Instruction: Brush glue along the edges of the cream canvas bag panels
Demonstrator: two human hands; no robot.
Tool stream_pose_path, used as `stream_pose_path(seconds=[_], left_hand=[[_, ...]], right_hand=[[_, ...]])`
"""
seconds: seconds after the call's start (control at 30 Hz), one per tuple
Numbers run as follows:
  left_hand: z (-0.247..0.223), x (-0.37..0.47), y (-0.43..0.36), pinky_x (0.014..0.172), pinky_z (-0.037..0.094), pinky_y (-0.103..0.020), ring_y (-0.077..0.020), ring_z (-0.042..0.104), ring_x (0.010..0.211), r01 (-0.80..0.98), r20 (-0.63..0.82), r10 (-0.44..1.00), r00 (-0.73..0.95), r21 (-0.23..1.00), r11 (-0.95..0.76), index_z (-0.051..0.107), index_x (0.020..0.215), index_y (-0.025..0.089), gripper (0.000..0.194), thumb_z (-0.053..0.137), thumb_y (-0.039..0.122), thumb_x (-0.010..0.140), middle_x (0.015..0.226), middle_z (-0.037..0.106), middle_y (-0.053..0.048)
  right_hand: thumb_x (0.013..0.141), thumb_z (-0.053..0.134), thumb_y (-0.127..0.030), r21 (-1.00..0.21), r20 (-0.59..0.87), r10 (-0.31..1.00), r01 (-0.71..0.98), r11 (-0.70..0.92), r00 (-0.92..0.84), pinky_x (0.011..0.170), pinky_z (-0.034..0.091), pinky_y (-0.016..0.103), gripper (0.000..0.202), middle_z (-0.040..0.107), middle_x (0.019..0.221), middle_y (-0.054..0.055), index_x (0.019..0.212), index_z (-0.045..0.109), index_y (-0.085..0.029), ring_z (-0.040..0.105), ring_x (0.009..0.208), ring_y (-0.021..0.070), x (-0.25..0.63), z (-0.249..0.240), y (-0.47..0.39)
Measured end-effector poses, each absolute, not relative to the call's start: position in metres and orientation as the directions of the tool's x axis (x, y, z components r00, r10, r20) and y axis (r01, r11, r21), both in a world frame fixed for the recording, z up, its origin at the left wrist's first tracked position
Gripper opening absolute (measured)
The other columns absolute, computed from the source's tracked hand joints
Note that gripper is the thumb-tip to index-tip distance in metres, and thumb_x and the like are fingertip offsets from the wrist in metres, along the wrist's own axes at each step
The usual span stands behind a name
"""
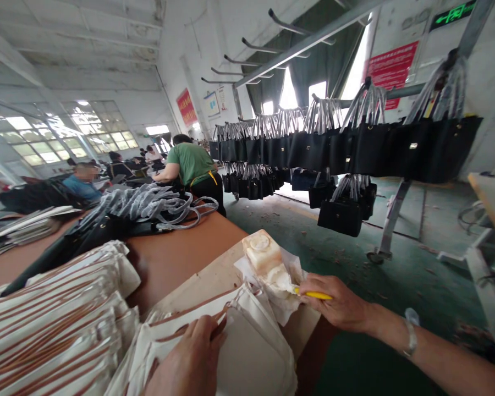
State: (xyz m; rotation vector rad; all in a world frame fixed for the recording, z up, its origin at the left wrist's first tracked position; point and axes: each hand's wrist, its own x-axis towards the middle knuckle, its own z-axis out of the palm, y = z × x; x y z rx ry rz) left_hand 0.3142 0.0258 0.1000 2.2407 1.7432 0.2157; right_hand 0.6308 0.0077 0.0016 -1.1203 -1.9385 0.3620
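The left hand (pixel 190 357) lies flat on a stack of cream panels (pixel 247 352) at the counter (pixel 177 258) edge, its grip apart and pressing down. The panels look light, soft and floppy, trimmed in brown; I judge they are best held flat or pinched at an edge. The right hand (pixel 338 305) has its grip clamped on a yellow brush (pixel 315 295), tip in a tub (pixel 262 252). The tub holds whitish paste, likely sticky, and sits on smeared paper (pixel 286 308). More panels (pixel 58 324) are heaped left.
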Motion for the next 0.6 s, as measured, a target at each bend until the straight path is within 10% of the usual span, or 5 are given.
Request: stream_pose_path(seconds=[0.3, 0.6], left_hand=[[0.077, 0.316, 0.033, 0.078, 0.049, -0.027, -0.0218, 0.066, 0.087, 0.662, 0.004, 0.947, 0.322, 0.714, -0.228, 0.071, 0.095, 0.022, 0.029, 0.052, 0.044, 0.086, 0.089, 0.072, -0.004], [0.065, 0.323, 0.021, 0.073, 0.051, -0.026, -0.0203, 0.066, 0.078, 0.497, 0.010, 0.964, 0.265, 0.856, -0.145, 0.073, 0.085, 0.019, 0.028, 0.062, 0.045, 0.080, 0.079, 0.072, -0.002]], right_hand=[[0.094, 0.051, -0.048, -0.923, 0.249, 0.916, 0.363, 0.126, 0.316, 0.044, 0.042, 0.026, 0.031, 0.058, 0.058, -0.002, 0.089, 0.063, -0.020, 0.055, 0.044, 0.0164, 0.634, -0.031, 0.016], [0.092, 0.061, -0.042, -0.943, 0.251, 0.891, -0.111, 0.313, 0.379, 0.037, 0.025, 0.021, 0.023, 0.044, 0.049, -0.007, 0.088, 0.058, -0.020, 0.034, 0.039, 0.0100, 0.584, 0.045, -0.010]])
